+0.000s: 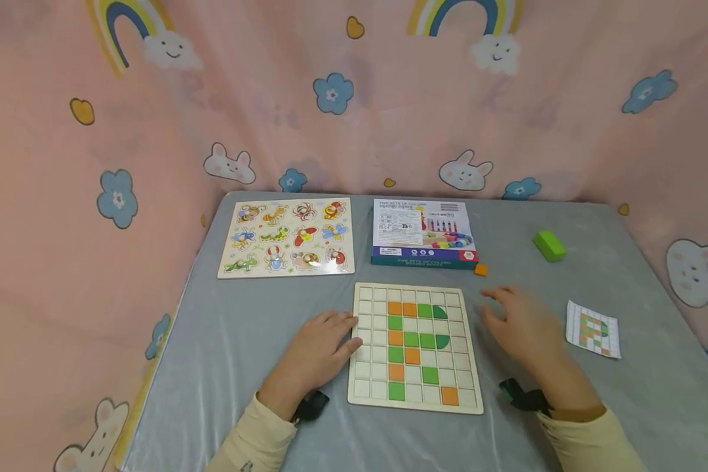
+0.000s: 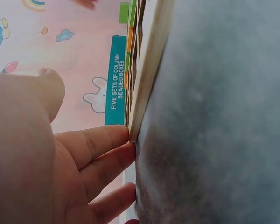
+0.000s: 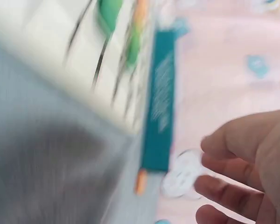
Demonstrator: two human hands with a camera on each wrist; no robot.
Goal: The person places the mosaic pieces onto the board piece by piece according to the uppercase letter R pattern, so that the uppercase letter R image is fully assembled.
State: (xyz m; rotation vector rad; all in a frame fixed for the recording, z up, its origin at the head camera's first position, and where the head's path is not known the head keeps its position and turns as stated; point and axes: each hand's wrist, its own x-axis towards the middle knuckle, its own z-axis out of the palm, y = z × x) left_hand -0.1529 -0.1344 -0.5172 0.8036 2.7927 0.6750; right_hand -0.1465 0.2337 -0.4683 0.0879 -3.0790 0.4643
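Note:
A wooden grid board [image 1: 415,408] lies in front of me, with orange and green squares and two dark green rounded pieces [image 1: 442,341] set in its cells. My left hand [image 1: 318,347] rests at the board's left edge, fingers extended; in the left wrist view its fingertips [image 2: 123,135] touch the board's side. Off the board's right edge is my right hand [image 1: 522,328], above the table, its fingers loosely bent around nothing. To the right of that hand lies a small pattern card [image 1: 593,329] showing a similar coloured layout.
An insect puzzle board [image 1: 286,267] lies back left. Beside it is a teal-sided box [image 1: 425,261], with a small orange block [image 1: 480,269] at its right corner. A green block [image 1: 550,246] lies farther right on the grey tablecloth [image 1: 259,308]. A pink patterned curtain [image 1: 389,137] hangs behind.

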